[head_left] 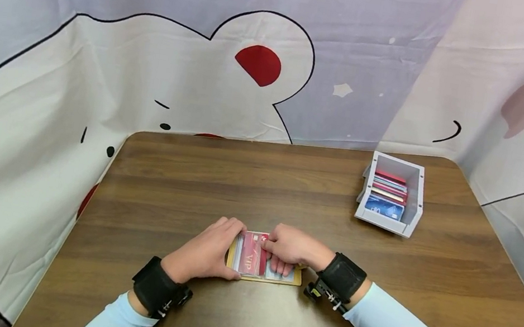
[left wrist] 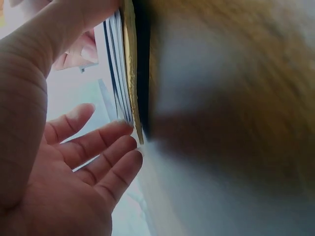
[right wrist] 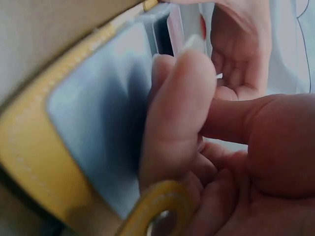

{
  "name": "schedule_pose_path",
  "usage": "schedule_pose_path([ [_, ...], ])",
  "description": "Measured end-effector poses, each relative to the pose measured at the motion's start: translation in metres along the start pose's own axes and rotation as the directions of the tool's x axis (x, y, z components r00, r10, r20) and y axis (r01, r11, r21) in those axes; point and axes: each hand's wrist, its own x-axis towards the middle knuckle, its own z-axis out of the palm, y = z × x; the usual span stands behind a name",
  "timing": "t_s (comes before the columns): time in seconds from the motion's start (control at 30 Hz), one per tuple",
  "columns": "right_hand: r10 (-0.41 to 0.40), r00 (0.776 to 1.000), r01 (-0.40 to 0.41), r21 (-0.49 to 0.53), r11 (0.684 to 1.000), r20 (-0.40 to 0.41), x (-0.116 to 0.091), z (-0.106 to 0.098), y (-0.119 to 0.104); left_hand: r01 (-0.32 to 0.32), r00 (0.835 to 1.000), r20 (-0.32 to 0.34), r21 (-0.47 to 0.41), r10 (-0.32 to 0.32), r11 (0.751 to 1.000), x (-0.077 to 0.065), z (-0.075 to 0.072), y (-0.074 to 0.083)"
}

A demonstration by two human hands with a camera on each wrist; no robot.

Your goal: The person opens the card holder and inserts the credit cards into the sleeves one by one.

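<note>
A yellow card holder point(head_left: 297, 278) lies opened on the table, with clear sleeves inside. My left hand point(head_left: 209, 252) grips its left side, fingers at the far edge and thumb at the near edge. In the left wrist view, its fingertips touch the end of the layered sleeves point(left wrist: 117, 73). A red VIP card point(head_left: 250, 258) shows mostly through a frosted sleeve, with a brighter red strip uncovered on its right. My right hand point(head_left: 291, 247) pinches the card at that strip, its other fingers curled over the holder's right page point(right wrist: 98, 108). The snap strap point(right wrist: 172, 196) sticks out beneath this hand.
A grey-white open box point(head_left: 385, 222) stands at the back right of the wooden table point(head_left: 219, 179), holding a row of upright cards point(head_left: 388, 193). A printed cloth point(head_left: 179, 72) hangs behind the table's far edge. Both wrists wear black camera bands.
</note>
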Motion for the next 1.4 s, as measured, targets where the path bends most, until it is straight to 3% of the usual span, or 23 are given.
schedule_pose_path([
  [0.33, -0.031, 0.997, 0.02, -0.166, 0.986, -0.066, 0.004, 0.0, 0.001, -0.029, 1.0, -0.009, 0.02, 0.03, 0.999, 0.008, 0.004, 0.002],
  [0.43, -0.089, 0.991, 0.065, -0.213, 0.975, -0.103, 0.002, -0.002, -0.001, -0.025, 1.0, -0.006, 0.043, 0.025, 0.999, 0.004, 0.001, 0.0],
  [0.5, -0.171, 0.972, 0.12, -0.293, 0.949, -0.159, -0.001, -0.009, -0.002, -0.023, 1.0, -0.002, 0.059, 0.023, 0.998, 0.003, -0.002, -0.002],
  [0.6, -0.315, 0.909, 0.183, -0.419, 0.889, -0.272, -0.008, -0.032, 0.005, -0.014, 1.0, 0.008, 0.067, 0.014, 0.998, 0.002, -0.004, -0.003],
  [0.7, -0.431, 0.805, 0.183, -0.52, 0.834, -0.408, -0.021, -0.075, 0.025, -0.009, 1.0, 0.021, 0.063, 0.007, 0.998, 0.005, -0.003, -0.002],
  [0.8, -0.471, 0.689, 0.086, -0.582, 0.809, -0.552, -0.04, -0.128, 0.05, -0.008, 1.0, 0.029, 0.064, 0.006, 0.998, 0.008, 0.0, 0.0],
  [0.83, -0.471, 0.659, 0.055, -0.588, 0.807, -0.586, -0.047, -0.146, 0.058, -0.008, 1.0, 0.03, 0.06, 0.006, 0.998, 0.009, 0.0, 0.0],
  [0.9, -0.455, 0.625, -0.013, -0.591, 0.806, -0.634, -0.057, -0.178, 0.076, -0.01, 1.0, 0.03, 0.045, 0.009, 0.999, 0.012, 0.002, 0.002],
  [0.93, -0.444, 0.623, -0.042, -0.594, 0.804, -0.644, -0.059, -0.19, 0.084, -0.008, 1.0, 0.03, 0.036, 0.007, 0.999, 0.012, 0.002, 0.002],
  [0.97, -0.431, 0.639, -0.06, -0.6, 0.798, -0.637, -0.059, -0.201, 0.091, -0.006, 1.0, 0.031, 0.026, 0.005, 1.0, 0.012, 0.002, 0.002],
  [1.1, -0.382, 0.761, -0.112, -0.687, 0.718, -0.524, -0.051, -0.223, 0.116, 0.006, 0.999, 0.036, 0.005, -0.006, 1.0, 0.013, 0.002, 0.002],
  [1.17, -0.364, 0.808, -0.12, -0.735, 0.667, -0.463, -0.046, -0.226, 0.124, 0.006, 0.999, 0.034, 0.001, -0.006, 1.0, 0.014, 0.002, 0.002],
  [1.23, -0.343, 0.824, -0.146, -0.755, 0.64, -0.45, -0.041, -0.226, 0.13, 0.01, 0.999, 0.034, 0.003, -0.01, 1.0, 0.014, 0.002, 0.002],
  [1.33, -0.335, 0.826, -0.168, -0.766, 0.621, -0.453, -0.038, -0.228, 0.135, 0.019, 0.999, 0.041, 0.003, -0.019, 1.0, 0.014, 0.002, 0.002],
  [1.4, -0.323, 0.824, -0.176, -0.751, 0.636, -0.466, -0.039, -0.231, 0.137, 0.029, 0.998, 0.052, 0.001, -0.029, 1.0, 0.014, 0.002, 0.003],
])
